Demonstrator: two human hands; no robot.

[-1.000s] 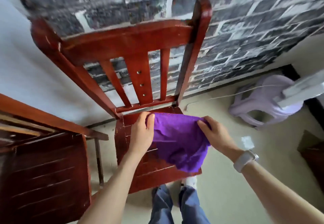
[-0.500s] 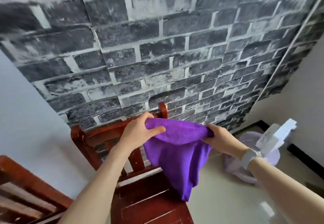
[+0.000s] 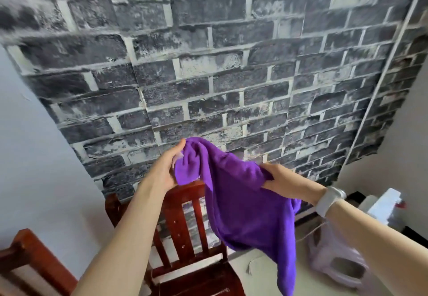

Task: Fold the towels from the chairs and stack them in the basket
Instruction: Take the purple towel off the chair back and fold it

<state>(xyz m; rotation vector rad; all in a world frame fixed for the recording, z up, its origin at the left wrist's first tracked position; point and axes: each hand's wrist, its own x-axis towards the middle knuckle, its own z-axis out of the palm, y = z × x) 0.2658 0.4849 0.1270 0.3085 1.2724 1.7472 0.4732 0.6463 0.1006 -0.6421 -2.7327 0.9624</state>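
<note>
Purple towel [image 3: 243, 203]: pinched aloft by left hand [image 3: 165, 170] and right hand [image 3: 283, 181] above red chair [image 3: 185, 237], apparently spread for folding.

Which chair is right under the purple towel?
The red wooden chair in the middle, with its slatted back facing us. The other chair sits off in the bottom left corner, away from the towel.

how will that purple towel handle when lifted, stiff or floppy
Likely floppy: the purple towel sags and bunches between the left hand and right hand. Probably light, since loose pinches hold it. Its fuzzy surface suggests little slip.
</note>
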